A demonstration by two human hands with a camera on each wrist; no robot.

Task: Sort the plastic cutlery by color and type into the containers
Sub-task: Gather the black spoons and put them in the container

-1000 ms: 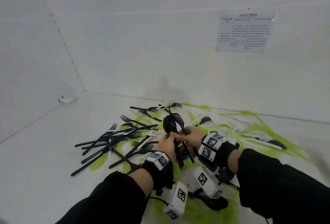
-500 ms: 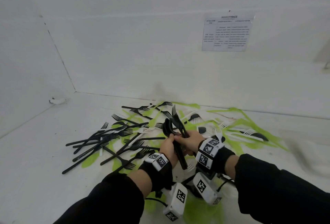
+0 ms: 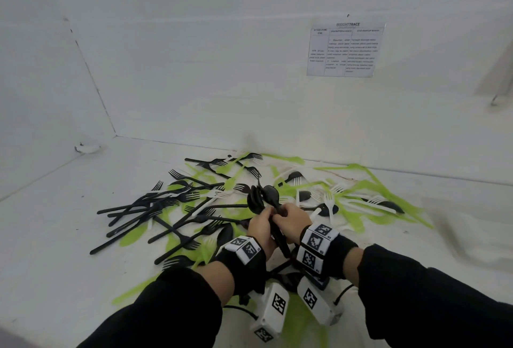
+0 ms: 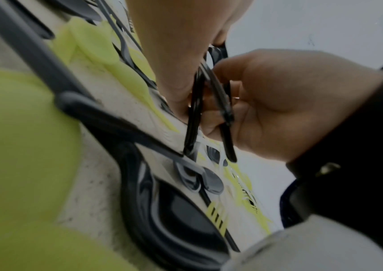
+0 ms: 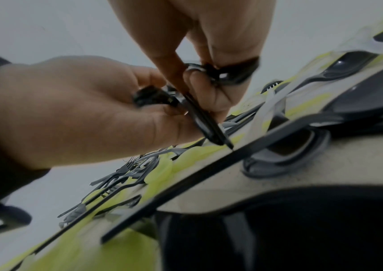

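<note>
Hands barely shifted vs 0.5 s ago, fork gone from top of the bundle; only spoon bowls show now. Left hand (image 3: 262,227) and right hand (image 3: 291,218) both clamp the black spoons (image 3: 266,199), held upright above the pile mid-table. Wrist cams show what head cam doesn't: handles (image 4: 193,117) splay below the fingers, tips just above the table (image 3: 50,236). Loose black forks (image 3: 144,206) left, green cutlery (image 3: 369,181) and white forks (image 3: 330,203) right, bare surface far left up to the wall (image 3: 194,84).
</note>
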